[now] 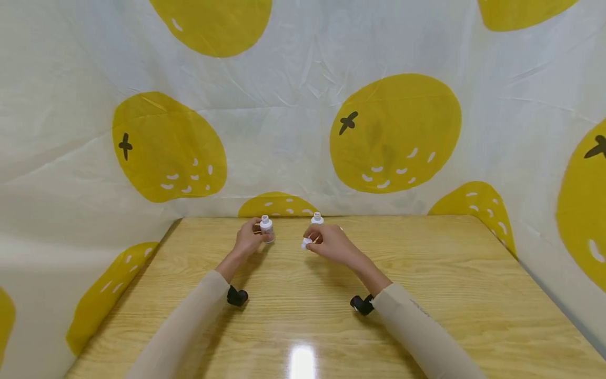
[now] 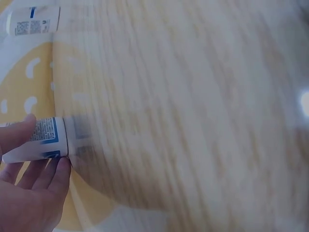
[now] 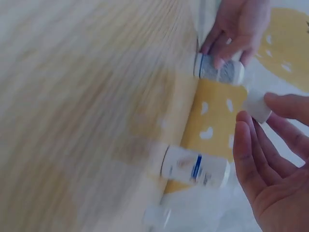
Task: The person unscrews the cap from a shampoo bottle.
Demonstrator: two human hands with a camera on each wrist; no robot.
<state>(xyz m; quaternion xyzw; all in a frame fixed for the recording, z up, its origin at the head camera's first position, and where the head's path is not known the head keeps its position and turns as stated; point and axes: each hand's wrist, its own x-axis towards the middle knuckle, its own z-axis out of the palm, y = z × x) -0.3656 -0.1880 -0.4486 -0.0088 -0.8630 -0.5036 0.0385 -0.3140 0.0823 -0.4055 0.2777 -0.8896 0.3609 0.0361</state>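
On the left, my left hand (image 1: 248, 239) grips a small white bottle (image 1: 267, 231) that stands upright on the table, its narrow neck uncovered. Blue-edged printing shows on that bottle's label (image 2: 44, 130) in the left wrist view, with the thumb on one side and the fingers on the other. My right hand (image 1: 333, 245) pinches a white cap (image 3: 257, 105) between thumb and fingertips, apart from both bottles. Behind the right hand stands a second white bottle (image 1: 317, 217), also without a cap; the hand hides its lower part in the head view.
A pale, blurred object (image 3: 157, 216) lies beside the second bottle in the right wrist view; its kind is unclear. The wooden table (image 1: 303, 295) ends at a hanging cloth (image 1: 284, 142) printed with yellow fruit. Black wrist cameras (image 1: 238, 297) sit below both hands.
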